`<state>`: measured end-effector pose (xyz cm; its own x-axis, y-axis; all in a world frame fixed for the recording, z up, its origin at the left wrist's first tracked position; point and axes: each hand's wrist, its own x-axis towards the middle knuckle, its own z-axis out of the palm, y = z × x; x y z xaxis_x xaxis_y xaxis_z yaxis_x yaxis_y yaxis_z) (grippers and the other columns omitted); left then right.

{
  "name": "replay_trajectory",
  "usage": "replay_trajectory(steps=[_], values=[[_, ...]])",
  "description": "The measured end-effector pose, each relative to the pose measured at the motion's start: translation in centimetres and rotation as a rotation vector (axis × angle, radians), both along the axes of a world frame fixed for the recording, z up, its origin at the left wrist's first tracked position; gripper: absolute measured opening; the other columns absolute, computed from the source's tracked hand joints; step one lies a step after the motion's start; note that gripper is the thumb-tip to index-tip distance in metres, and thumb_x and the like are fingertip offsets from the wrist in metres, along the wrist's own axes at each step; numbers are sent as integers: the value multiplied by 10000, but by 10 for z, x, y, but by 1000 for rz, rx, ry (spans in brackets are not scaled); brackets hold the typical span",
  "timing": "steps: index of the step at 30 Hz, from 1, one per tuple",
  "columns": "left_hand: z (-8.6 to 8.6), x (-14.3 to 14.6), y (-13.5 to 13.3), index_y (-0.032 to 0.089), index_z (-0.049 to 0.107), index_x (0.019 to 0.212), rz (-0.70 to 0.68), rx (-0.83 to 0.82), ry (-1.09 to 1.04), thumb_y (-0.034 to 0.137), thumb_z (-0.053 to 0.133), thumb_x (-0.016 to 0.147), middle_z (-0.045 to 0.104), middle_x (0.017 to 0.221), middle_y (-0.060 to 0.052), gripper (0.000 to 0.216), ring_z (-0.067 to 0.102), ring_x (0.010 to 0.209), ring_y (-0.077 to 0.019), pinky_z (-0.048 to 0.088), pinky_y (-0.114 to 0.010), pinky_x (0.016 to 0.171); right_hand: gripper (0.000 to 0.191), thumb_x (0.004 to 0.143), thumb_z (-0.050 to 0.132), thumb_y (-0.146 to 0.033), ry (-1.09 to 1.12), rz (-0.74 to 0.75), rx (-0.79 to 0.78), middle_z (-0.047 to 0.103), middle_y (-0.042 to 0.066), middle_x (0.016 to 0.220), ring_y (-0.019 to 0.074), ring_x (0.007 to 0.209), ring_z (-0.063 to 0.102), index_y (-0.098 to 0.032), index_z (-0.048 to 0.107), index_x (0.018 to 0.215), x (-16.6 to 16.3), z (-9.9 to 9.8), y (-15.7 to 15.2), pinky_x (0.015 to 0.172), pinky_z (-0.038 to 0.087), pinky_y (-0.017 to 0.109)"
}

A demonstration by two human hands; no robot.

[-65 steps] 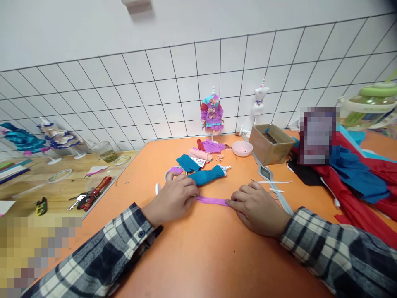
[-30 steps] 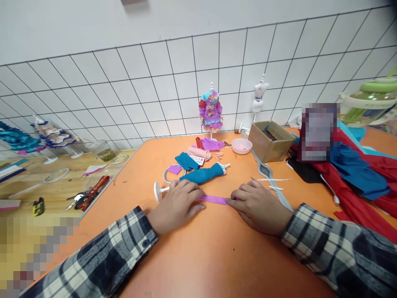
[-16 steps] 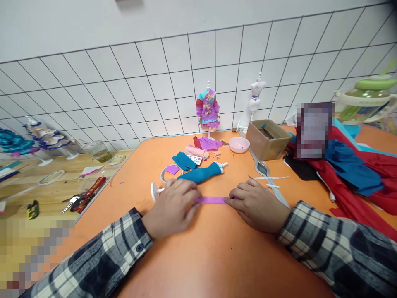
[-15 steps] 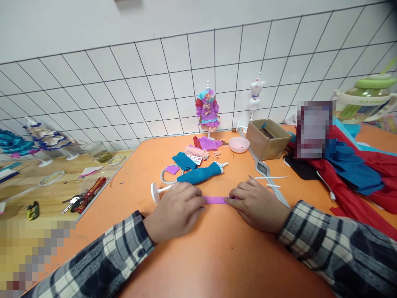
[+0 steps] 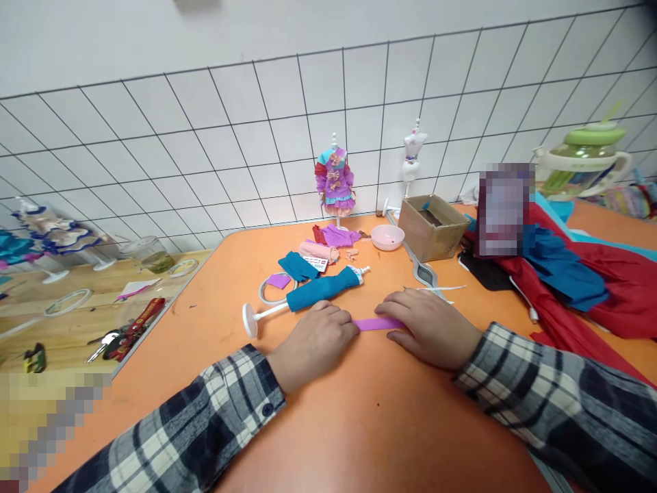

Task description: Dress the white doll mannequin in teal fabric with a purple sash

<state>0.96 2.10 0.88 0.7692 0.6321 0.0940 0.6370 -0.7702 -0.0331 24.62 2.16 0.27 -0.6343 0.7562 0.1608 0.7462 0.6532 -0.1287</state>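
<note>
A narrow purple fabric strip (image 5: 377, 323) lies flat on the orange table (image 5: 359, 424). My left hand (image 5: 313, 346) rests on its left end, fingers curled down onto it. My right hand (image 5: 431, 327) presses its right end, fingers bent over the strip. Just beyond my left hand lies a small mannequin on a white stand (image 5: 251, 319), tipped on its side and dressed in teal cloth (image 5: 321, 289).
Small doll garments (image 5: 328, 246), a pink bowl (image 5: 387, 237), a cardboard box (image 5: 432, 226) and two upright mannequins (image 5: 335, 181) stand at the back. Red and blue fabric (image 5: 575, 281) is piled at right. A wooden table with keys (image 5: 123, 335) lies at left.
My hands have drawn closer together along the purple strip, so less of it shows between them. The view has shifted slightly to the right.
</note>
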Motion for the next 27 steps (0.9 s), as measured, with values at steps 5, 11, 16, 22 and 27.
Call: replay_trajectory(steps=[5, 11, 16, 22, 27], values=[[-2, -5, -2, 193, 699, 967, 10, -25, -80, 253, 441, 986, 683, 911, -50, 266, 602, 875, -200, 404, -363, 794, 185, 936, 536, -281, -96, 11, -30, 672, 43, 890, 209, 854, 573, -215, 708, 912, 6, 0, 2, 779, 356, 348], [-1, -7, 1, 195, 674, 919, 29, -80, -112, 298, 511, 954, 690, 863, -19, 196, 604, 830, -183, 372, -362, 811, 263, 947, 512, -278, -59, 51, 113, 653, 79, 1064, 224, 912, 559, -208, 637, 1167, 5, 0, -1, 770, 365, 349], [0, -6, 2, 198, 666, 923, 39, -86, -68, 256, 488, 968, 687, 865, -14, 193, 607, 835, -183, 363, -356, 813, 244, 964, 478, -266, -120, 105, 37, 678, 54, 885, 210, 860, 563, -218, 714, 927, 3, -2, 0, 767, 358, 347], [12, -15, 7, 186, 640, 942, -51, -70, 34, 223, 459, 986, 666, 871, -32, 189, 594, 842, -187, 371, -346, 825, 203, 924, 536, -275, -77, 38, -27, 685, 53, 962, 225, 900, 594, -212, 654, 1078, 5, -1, 4, 776, 367, 353], [10, -21, 10, 171, 620, 880, -154, 57, 118, 142, 461, 961, 650, 808, -42, 181, 567, 815, -197, 372, -372, 891, 190, 906, 543, -255, -16, 53, 16, 641, 69, 1064, 228, 949, 563, -197, 612, 1074, 6, 0, 4, 785, 374, 340]])
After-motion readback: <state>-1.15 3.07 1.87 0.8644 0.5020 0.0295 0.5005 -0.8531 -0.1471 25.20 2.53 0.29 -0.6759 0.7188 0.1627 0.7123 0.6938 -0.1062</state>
